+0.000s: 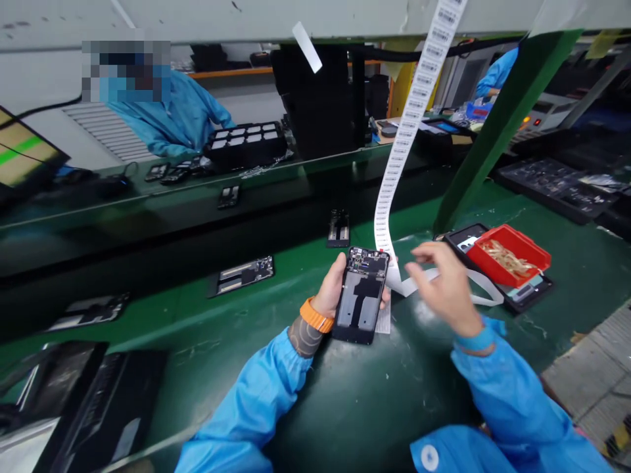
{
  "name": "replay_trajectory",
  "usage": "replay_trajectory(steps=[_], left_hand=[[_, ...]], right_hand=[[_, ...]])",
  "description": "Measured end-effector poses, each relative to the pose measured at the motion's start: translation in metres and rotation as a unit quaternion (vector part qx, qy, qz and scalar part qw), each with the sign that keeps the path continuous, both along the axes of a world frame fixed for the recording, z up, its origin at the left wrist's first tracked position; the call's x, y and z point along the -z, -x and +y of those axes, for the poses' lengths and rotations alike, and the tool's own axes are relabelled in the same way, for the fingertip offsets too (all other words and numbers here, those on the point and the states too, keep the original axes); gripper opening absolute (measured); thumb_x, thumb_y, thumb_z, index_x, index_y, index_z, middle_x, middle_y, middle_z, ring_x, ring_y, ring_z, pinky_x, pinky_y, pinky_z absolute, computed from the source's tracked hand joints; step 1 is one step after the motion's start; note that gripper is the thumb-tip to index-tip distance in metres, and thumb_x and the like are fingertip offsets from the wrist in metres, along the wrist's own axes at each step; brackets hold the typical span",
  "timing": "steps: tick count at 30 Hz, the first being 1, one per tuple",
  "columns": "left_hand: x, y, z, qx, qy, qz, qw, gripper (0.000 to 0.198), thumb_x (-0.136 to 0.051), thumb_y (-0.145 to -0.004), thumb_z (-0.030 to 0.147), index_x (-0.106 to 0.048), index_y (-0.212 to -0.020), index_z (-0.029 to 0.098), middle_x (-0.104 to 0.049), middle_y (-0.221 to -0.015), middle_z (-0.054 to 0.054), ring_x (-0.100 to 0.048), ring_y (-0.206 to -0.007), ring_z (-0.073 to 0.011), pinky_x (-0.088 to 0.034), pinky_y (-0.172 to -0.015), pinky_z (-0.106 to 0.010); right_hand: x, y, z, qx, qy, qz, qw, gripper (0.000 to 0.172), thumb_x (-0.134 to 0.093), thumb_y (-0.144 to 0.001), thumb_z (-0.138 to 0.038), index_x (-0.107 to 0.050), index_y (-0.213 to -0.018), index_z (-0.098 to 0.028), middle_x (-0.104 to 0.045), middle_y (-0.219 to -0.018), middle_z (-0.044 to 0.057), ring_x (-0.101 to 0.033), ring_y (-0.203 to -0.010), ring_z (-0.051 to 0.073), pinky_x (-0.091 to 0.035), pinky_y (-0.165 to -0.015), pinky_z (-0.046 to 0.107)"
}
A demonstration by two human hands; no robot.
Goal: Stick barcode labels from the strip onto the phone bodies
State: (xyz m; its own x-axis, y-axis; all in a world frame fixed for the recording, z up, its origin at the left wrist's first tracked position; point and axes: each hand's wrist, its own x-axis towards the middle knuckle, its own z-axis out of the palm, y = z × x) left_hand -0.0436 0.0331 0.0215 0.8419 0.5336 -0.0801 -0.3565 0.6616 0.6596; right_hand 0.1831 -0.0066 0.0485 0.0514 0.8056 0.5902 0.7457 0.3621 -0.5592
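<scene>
My left hand (332,289) is closed around a phone with its back off (362,295), held upright above the green bench. The phone's circuit board shows at the top and its pale inner plate below. A long strip of barcode labels (407,131) hangs from the shelf above and runs down behind the phone, then loops to the right. My right hand (446,286) is raised just right of the phone, in front of the loop. Its thumb and forefinger are bent and slightly apart, with nothing visible between them.
More opened phones (244,276) lie spaced out along the bench to the left and behind. A red bin (537,253) with small tan pieces sits on a dark tray at right. A slanted green post (507,131) stands behind it. Across the bench, a person in blue (172,112) works near a black tray.
</scene>
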Motion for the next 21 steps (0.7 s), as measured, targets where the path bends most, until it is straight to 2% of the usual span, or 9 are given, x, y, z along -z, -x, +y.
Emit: replay_trajectory(steps=[2, 4, 11, 17, 21], left_hand=[[0.001, -0.002, -0.009, -0.016, 0.008, 0.009, 1.0, 0.097, -0.044, -0.077, 0.087, -0.057, -0.132, 0.007, -0.072, -0.092, -0.019, -0.069, -0.077, -0.0305, -0.05, -0.072, -0.039], [0.001, -0.003, -0.013, -0.019, 0.02, 0.001, 1.0, 0.099, -0.046, -0.073, 0.088, -0.057, -0.131, 0.009, -0.071, -0.088, -0.017, -0.068, -0.074, -0.0303, -0.049, -0.07, -0.038], [0.0, -0.001, -0.013, 0.031, 0.042, -0.024, 0.998, 0.105, -0.058, -0.066, 0.085, -0.054, -0.135, 0.007, -0.071, -0.085, -0.018, -0.067, -0.071, -0.0298, -0.049, -0.069, -0.038], [0.006, -0.009, -0.014, -0.036, 0.075, -0.062, 0.995, 0.093, -0.054, -0.076, 0.08, -0.053, -0.139, 0.012, -0.071, -0.09, -0.016, -0.068, -0.074, -0.0293, -0.05, -0.071, -0.04], [0.009, -0.012, -0.011, -0.057, 0.115, -0.037, 0.991, 0.089, -0.05, -0.079, 0.081, -0.054, -0.137, 0.013, -0.072, -0.09, -0.015, -0.07, -0.076, -0.0308, -0.053, -0.072, -0.043]], right_hand=[[0.009, 0.025, -0.006, -0.081, -0.005, 0.041, 0.996, 0.018, -0.056, -0.09, -0.02, -0.063, -0.108, -0.021, -0.065, -0.107, 0.009, -0.063, -0.093, 0.022, -0.053, -0.079, 0.038], [0.017, 0.034, -0.008, -0.104, -0.013, 0.062, 0.993, 0.021, -0.053, -0.093, -0.017, -0.064, -0.109, -0.022, -0.065, -0.11, 0.01, -0.064, -0.098, 0.022, -0.055, -0.081, 0.038], [0.024, 0.021, -0.005, -0.1, -0.023, 0.054, 0.993, 0.016, -0.056, -0.092, -0.017, -0.068, -0.1, -0.023, -0.068, -0.102, 0.009, -0.066, -0.094, 0.023, -0.056, -0.081, 0.04], [0.034, 0.024, -0.001, -0.076, -0.09, -0.016, 0.993, 0.014, -0.059, -0.089, -0.014, -0.067, -0.084, -0.024, -0.068, -0.091, 0.007, -0.062, -0.087, 0.023, -0.052, -0.079, 0.042], [0.035, 0.022, -0.003, -0.069, -0.059, 0.066, 0.994, 0.006, -0.059, -0.089, -0.019, -0.062, -0.085, -0.022, -0.066, -0.095, 0.008, -0.063, -0.095, 0.025, -0.052, -0.084, 0.043]])
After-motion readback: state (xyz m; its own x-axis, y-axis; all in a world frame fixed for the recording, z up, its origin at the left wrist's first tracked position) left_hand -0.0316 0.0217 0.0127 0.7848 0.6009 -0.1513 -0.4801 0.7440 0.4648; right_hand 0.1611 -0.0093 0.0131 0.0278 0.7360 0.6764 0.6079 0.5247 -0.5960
